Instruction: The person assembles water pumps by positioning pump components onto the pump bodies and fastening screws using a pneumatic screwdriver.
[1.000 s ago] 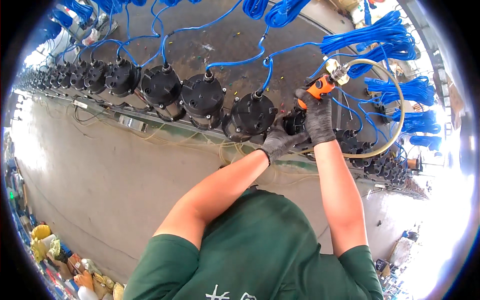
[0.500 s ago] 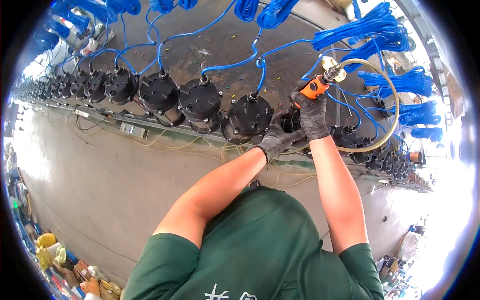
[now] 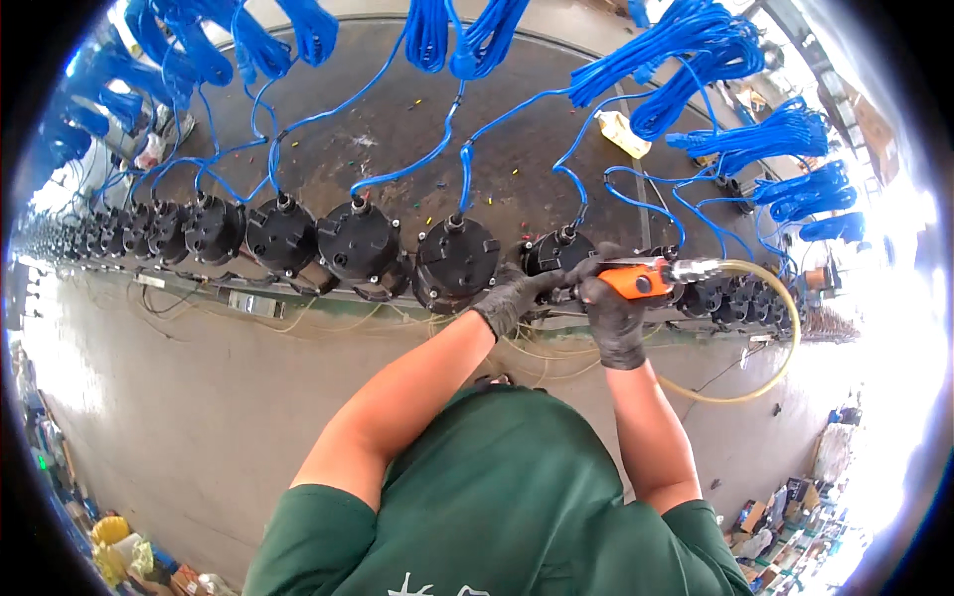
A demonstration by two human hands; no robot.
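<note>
A black, round-topped cylindrical unit (image 3: pixel 558 250), pump-like in shape, stands in the row before me with a blue cord rising from its top. My left hand (image 3: pixel 509 298), in a dark glove, grips the near left side of this unit, its fingertips partly hidden. My right hand (image 3: pixel 614 323), gloved too, is closed around an orange air tool (image 3: pixel 636 281) held level beside the unit. A metal coupling joins the tool to a yellowish hose (image 3: pixel 785 348), which loops round to the right. The tool's working end is hidden among my fingers and the unit.
Similar black units (image 3: pixel 457 260) line the bench edge to both sides. Coiled blue cords (image 3: pixel 656 60) lie across the dark benchtop (image 3: pixel 397 139). A yellow-white packet (image 3: pixel 623 134) sits behind the unit. Thin hoses (image 3: pixel 556 358) hang below the bench edge, and bags and boxes (image 3: pixel 129 556) are piled lower left.
My right hand has brought the orange tool down and toward me, turning it from slanted to level. My left hand stays by the same unit, while the whole view has shifted.
</note>
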